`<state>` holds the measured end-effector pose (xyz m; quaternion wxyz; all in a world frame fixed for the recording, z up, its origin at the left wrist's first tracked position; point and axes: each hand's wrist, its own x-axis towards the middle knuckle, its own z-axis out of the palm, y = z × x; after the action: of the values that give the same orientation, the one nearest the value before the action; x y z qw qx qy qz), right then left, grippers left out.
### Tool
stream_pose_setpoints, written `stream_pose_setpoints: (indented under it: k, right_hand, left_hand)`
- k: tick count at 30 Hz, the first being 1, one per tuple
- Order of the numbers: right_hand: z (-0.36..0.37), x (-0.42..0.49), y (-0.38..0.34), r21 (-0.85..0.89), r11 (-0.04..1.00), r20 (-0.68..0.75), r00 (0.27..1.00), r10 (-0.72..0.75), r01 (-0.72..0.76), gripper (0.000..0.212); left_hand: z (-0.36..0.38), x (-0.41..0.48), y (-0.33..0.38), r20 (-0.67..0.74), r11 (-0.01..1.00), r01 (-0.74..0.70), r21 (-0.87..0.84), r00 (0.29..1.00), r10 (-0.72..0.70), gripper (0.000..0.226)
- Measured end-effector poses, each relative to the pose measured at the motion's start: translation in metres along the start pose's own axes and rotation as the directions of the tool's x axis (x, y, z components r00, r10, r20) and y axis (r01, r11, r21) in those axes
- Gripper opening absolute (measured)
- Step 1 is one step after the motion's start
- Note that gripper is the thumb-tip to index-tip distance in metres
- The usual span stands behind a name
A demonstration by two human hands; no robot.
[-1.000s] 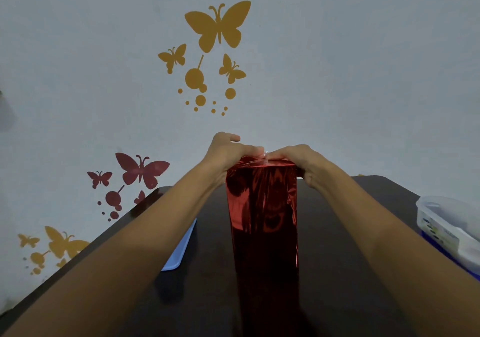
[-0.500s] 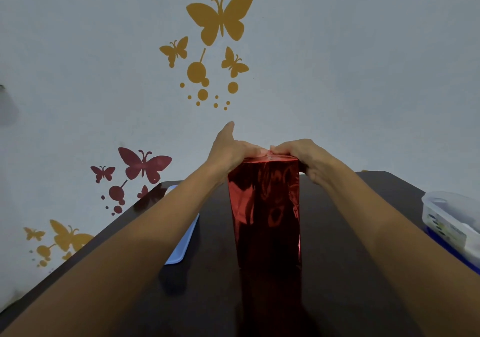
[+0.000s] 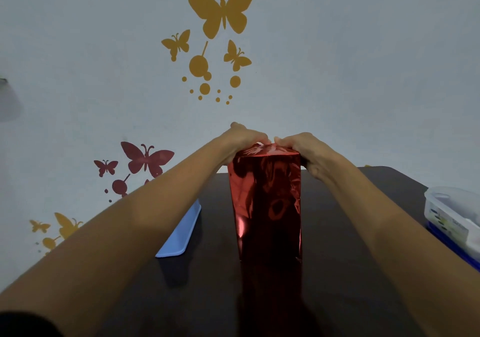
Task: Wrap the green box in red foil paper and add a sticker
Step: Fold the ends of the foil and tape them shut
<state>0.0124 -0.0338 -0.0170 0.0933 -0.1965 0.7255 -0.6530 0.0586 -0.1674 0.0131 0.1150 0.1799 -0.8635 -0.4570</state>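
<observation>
A tall box covered in shiny red foil paper (image 3: 266, 201) stands upright in the middle of the dark table (image 3: 337, 271). None of the green box shows under the foil. My left hand (image 3: 240, 140) presses on the top left edge of the wrapped box. On the top right edge rests my right hand (image 3: 305, 152), fingers curled over the foil fold. The fingertips of both hands almost meet at the top centre, where the foil is creased. No sticker is visible.
A light blue flat tray (image 3: 181, 230) lies on the table left of the box. A clear plastic container (image 3: 457, 214) with a blue base sits at the right edge. Behind the table is a pale wall with butterfly decals (image 3: 223, 9).
My left hand, whose fingers stuck up half a second ago, now lies flatter on the top. The foil at the top looks pressed down more. The box stays upright in place.
</observation>
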Motion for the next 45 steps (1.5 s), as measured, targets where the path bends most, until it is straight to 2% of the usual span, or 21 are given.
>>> stream_pose_setpoints:
  k: [3, 7, 10, 12, 14, 16, 18, 22, 26, 28, 30, 32, 34, 35, 36, 37, 38, 39, 40, 42, 45]
  right_hand:
    - [0.000, 0.000, 0.000, 0.013, 0.999, 0.020, 0.999, -0.036, 0.036, 0.005]
    - [0.000, -0.003, 0.001, 0.094, 0.995, 0.036, 0.999, -0.019, 0.015, 0.042]
    - [0.001, -0.004, 0.001, 0.095, 0.995, 0.025, 1.000, -0.010, 0.007, 0.050]
    - [0.000, -0.002, 0.003, 0.109, 0.994, -0.001, 1.000, -0.013, 0.013, 0.051]
    - [0.000, -0.001, 0.005, 0.129, 0.991, -0.012, 1.000, -0.017, 0.018, 0.052]
    - [0.000, 0.001, 0.006, 0.131, 0.991, -0.021, 1.000, -0.014, 0.017, 0.052]
    - [0.000, 0.003, 0.007, 0.130, 0.991, -0.028, 0.999, -0.016, 0.019, 0.053]
    - [0.001, 0.002, 0.006, 0.112, 0.994, -0.015, 1.000, -0.015, 0.017, 0.054]
    - [0.001, 0.003, 0.007, 0.102, 0.995, -0.018, 1.000, 0.001, 0.001, 0.048]
    - [0.003, 0.000, 0.005, 0.094, 0.995, -0.026, 1.000, -0.011, 0.014, 0.032]
    - [0.004, -0.005, 0.006, 0.134, 0.991, -0.017, 1.000, -0.005, 0.007, 0.021]
    - [0.002, -0.010, 0.009, 0.249, 0.968, -0.014, 1.000, 0.027, -0.023, 0.044]
    - [0.005, -0.021, 0.011, 0.290, 0.955, -0.134, 0.991, -0.028, 0.066, 0.054]
    - [0.010, -0.031, 0.013, 0.238, 0.954, -0.276, 0.955, -0.112, 0.181, 0.051]
    - [0.017, -0.043, 0.015, 0.169, 0.920, -0.444, 0.861, -0.250, 0.355, 0.044]
    - [0.028, -0.060, 0.015, 0.084, 0.825, -0.565, 0.709, -0.423, 0.559, 0.032]
    - [0.042, -0.075, 0.018, 0.026, 0.703, -0.585, 0.581, -0.565, 0.711, 0.020]
    - [0.060, -0.084, 0.026, 0.001, 0.614, -0.516, 0.526, -0.676, 0.789, 0.010]
    - [0.083, -0.091, 0.036, 0.009, 0.590, -0.394, 0.545, -0.740, 0.807, 0.008]
    - [0.128, -0.091, 0.058, -0.001, 0.715, -0.094, 0.712, -0.696, 0.699, 0.010]
    - [0.185, -0.066, 0.091, -0.141, 0.929, 0.167, 0.933, -0.319, 0.343, 0.036]
  left_hand:
    - [-0.001, 0.008, 0.005, 0.056, 0.993, 0.113, 0.027, 0.992, -0.114, 0.046]
    - [-0.002, 0.010, 0.012, 0.084, 0.948, 0.226, 0.226, 0.965, -0.250, 0.035]
    - [-0.001, 0.008, 0.014, 0.137, 0.931, 0.237, 0.278, 0.950, -0.282, 0.029]
    - [-0.005, 0.012, 0.008, 0.181, 0.984, 0.165, 0.063, 0.968, -0.174, 0.034]
    - [-0.011, 0.016, -0.003, 0.088, 0.973, -0.074, -0.221, 0.992, 0.096, 0.034]
    - [-0.017, 0.009, -0.011, -0.030, 0.930, -0.325, -0.172, 0.945, 0.325, 0.027]
    - [-0.019, -0.001, -0.016, 0.035, 0.899, -0.435, -0.057, 0.899, 0.437, 0.028]
    - [-0.019, -0.004, -0.017, 0.208, 0.851, -0.519, 0.080, 0.844, 0.495, 0.033]
    - [-0.020, 0.000, -0.009, 0.277, 0.835, -0.485, 0.259, 0.866, 0.417, 0.029]
    - [-0.024, 0.001, -0.010, 0.292, 0.882, -0.429, 0.193, 0.884, 0.366, 0.033]
    - [-0.030, 0.002, -0.020, 0.217, 0.940, -0.339, -0.049, 0.915, 0.341, 0.042]
    - [-0.037, -0.004, -0.037, 0.005, 0.906, -0.313, -0.285, 0.944, 0.328, 0.044]
    - [-0.044, -0.018, -0.061, -0.206, 0.898, -0.312, -0.310, 0.944, 0.256, 0.035]
    - [-0.046, -0.029, -0.077, -0.308, 0.915, -0.307, -0.263, 0.925, 0.222, 0.029]
    - [-0.050, -0.039, -0.096, -0.413, 0.936, -0.302, -0.179, 0.887, 0.207, 0.024]
    - [-0.055, -0.048, -0.117, -0.506, 0.959, -0.278, -0.054, 0.836, 0.214, 0.023]
    - [-0.061, -0.057, -0.135, -0.567, 0.973, -0.214, 0.088, 0.792, 0.226, 0.024]
    - [-0.068, -0.062, -0.152, -0.591, 0.970, -0.121, 0.209, 0.775, 0.224, 0.026]
    - [-0.074, -0.065, -0.167, -0.579, 0.960, -0.019, 0.280, 0.794, 0.184, 0.029]
    - [-0.082, -0.064, -0.186, -0.470, 0.971, 0.100, 0.219, 0.883, 0.015, 0.032]
    - [-0.086, -0.061, -0.195, -0.348, 0.992, 0.122, -0.042, 0.928, -0.129, 0.032]
